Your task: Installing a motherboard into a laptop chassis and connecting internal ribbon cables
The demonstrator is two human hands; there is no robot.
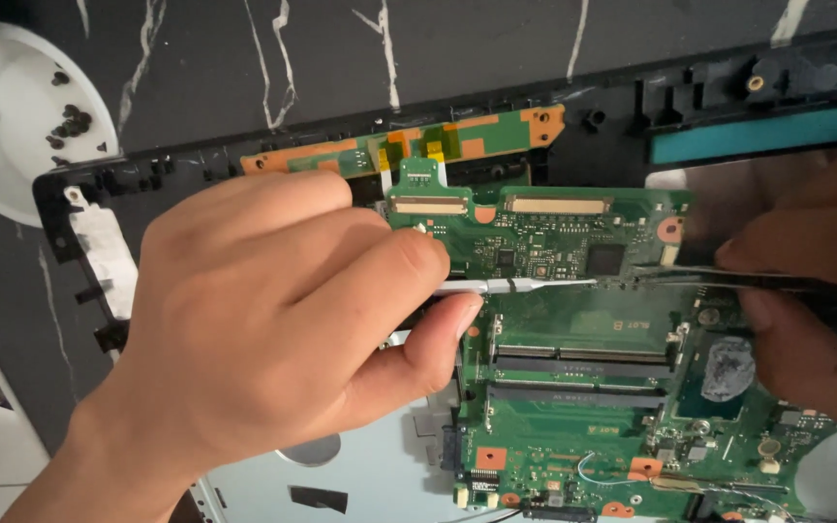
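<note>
The left hand (273,320) pinches a thin white-handled tool (511,286) between thumb and forefinger; its tip lies across the green circuit board (573,387), just below a small upper board (544,242). The right hand (806,300) closes its fingers on dark tweezers (728,279), whose tips meet the board near the tool's end. A black laptop frame (147,174) surrounds the boards. A white dish (12,126) with dark screws sits upper left.

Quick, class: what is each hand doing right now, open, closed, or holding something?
Left hand: closed, pinching a thin white tool against the green board.
Right hand: closed on dark tweezers.
</note>
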